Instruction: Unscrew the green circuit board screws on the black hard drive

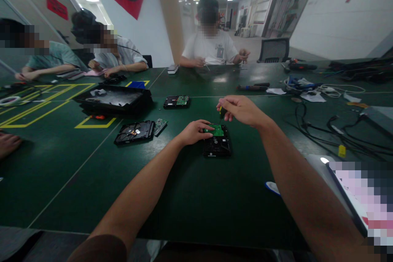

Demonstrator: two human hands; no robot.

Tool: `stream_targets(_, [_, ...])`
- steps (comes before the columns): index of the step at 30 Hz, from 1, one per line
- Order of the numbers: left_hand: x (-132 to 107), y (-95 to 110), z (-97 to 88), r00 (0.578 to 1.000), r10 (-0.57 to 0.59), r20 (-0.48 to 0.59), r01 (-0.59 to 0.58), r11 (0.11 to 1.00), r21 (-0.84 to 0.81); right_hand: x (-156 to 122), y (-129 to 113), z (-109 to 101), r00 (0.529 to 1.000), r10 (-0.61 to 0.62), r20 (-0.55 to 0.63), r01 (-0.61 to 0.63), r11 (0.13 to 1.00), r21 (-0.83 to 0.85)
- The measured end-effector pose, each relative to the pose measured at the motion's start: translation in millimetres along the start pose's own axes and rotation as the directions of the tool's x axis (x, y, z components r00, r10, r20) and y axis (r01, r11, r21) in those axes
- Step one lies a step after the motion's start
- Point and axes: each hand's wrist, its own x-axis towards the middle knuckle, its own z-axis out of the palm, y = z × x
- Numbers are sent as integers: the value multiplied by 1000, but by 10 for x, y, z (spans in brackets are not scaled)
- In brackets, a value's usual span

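In front of me a hard drive [216,145] lies on the green table, with its green circuit board [218,130] facing up at the far end. My left hand [195,132] grips the drive from its left side, thumb and fingers resting on the board. A screwdriver [222,112] with a yellow and black handle is in my right hand [241,110], closed around it. The tool points down at the board's far edge; its tip is too small to see clearly.
To the left lie another hard drive [135,132], a loose circuit board [160,126] and a black tray [113,100]. A further hard drive [176,101] sits beyond. Black cables [325,125] and a laptop [346,196] are on the right. Several people sit around the table.
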Motion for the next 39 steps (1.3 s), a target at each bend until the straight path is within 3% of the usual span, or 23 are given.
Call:
stream_targets(5, [43,-21,10,999,-42,-19,42,999,-23,32,97,-3,1000,11,-25,-9,997,76])
stream_targets(10, [47,-17,-1,999,-47,2,47,994,-100,49,156,-19,998,13,-56,-11,1000,25])
stream_targets(25, [91,-23,-24,992,-102,74,115,973,-203,31,89,-12,999,11,-44,-10,999,38])
stream_targets(33, [109,-67,-29,995,-78,60,90,971,-222,27,87,-1,995,-38,-98,35,999,-33])
stream_targets(39, [64,-37,-2,997,-67,48,76,977,-198,28,95,3,995,16,-100,-11,999,52])
